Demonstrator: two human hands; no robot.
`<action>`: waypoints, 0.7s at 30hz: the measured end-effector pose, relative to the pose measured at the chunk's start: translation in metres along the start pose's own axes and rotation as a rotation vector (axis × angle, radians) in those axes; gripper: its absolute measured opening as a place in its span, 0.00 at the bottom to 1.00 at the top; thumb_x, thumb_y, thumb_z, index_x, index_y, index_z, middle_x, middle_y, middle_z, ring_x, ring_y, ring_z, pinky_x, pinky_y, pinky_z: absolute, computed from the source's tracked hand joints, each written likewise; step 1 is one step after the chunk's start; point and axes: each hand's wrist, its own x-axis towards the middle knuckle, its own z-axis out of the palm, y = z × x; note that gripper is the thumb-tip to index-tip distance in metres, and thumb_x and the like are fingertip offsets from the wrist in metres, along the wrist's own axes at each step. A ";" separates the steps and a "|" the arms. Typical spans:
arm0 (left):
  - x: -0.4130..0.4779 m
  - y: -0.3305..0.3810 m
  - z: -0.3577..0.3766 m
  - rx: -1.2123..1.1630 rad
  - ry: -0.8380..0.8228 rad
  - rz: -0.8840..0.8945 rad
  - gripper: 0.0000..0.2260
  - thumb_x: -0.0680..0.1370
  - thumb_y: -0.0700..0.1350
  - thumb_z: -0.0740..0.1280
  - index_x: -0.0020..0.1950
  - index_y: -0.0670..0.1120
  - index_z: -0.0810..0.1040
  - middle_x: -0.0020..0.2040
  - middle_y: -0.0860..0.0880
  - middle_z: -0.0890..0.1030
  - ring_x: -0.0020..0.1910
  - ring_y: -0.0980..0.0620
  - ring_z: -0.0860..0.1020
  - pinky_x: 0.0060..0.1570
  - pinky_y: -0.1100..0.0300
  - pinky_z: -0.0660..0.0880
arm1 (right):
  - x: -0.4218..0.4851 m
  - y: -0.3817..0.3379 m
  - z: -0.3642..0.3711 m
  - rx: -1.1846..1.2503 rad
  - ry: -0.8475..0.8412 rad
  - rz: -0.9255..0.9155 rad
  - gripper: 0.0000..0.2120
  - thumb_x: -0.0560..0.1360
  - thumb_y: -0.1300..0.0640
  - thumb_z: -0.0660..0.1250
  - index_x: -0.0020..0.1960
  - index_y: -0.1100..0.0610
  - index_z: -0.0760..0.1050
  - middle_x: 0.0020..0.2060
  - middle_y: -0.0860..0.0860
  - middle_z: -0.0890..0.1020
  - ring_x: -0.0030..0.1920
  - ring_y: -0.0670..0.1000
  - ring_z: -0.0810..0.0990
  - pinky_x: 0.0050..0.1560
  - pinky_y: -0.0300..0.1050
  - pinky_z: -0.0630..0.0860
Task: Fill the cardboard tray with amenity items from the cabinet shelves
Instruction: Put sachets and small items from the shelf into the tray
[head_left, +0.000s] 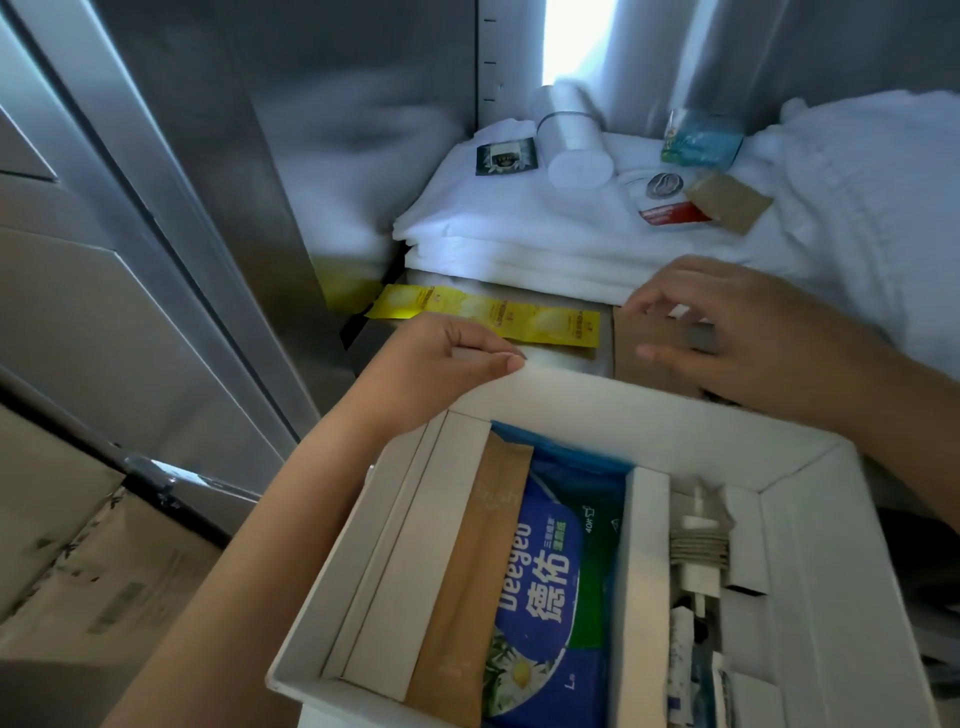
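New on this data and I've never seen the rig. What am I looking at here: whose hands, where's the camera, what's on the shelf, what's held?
There is no machine here: a person works with bare hands. The single picture comes from a camera worn on their head, looking forward and down into a metal cabinet.

The left hand grips the far rim of the white cardboard tray. The tray already holds a blue wipes pack, a brown paper sleeve and a coiled white cable.

The right hand reaches over a brown box on the shelf. Blur hides whether it holds anything.

Also on the shelf are a yellow sachet strip and folded white towels with small packets on top.
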 end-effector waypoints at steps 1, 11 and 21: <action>0.000 0.000 0.000 0.000 -0.001 0.001 0.05 0.74 0.44 0.72 0.48 0.48 0.85 0.40 0.59 0.84 0.42 0.67 0.79 0.41 0.77 0.70 | 0.003 0.009 0.000 0.022 -0.014 0.066 0.15 0.72 0.47 0.68 0.58 0.45 0.74 0.51 0.37 0.73 0.49 0.38 0.74 0.49 0.34 0.71; -0.002 0.001 0.000 0.018 -0.003 0.011 0.04 0.73 0.45 0.72 0.43 0.55 0.84 0.40 0.66 0.82 0.44 0.68 0.79 0.42 0.78 0.69 | 0.023 0.079 0.032 0.036 -0.340 0.321 0.34 0.72 0.51 0.73 0.74 0.49 0.61 0.69 0.48 0.67 0.61 0.42 0.66 0.60 0.36 0.63; -0.001 0.002 0.000 0.054 -0.008 0.028 0.03 0.74 0.46 0.71 0.45 0.54 0.84 0.40 0.66 0.82 0.44 0.68 0.79 0.42 0.78 0.69 | 0.021 0.099 0.054 -0.024 -0.377 0.335 0.41 0.70 0.43 0.72 0.75 0.54 0.58 0.72 0.50 0.64 0.68 0.48 0.65 0.64 0.38 0.63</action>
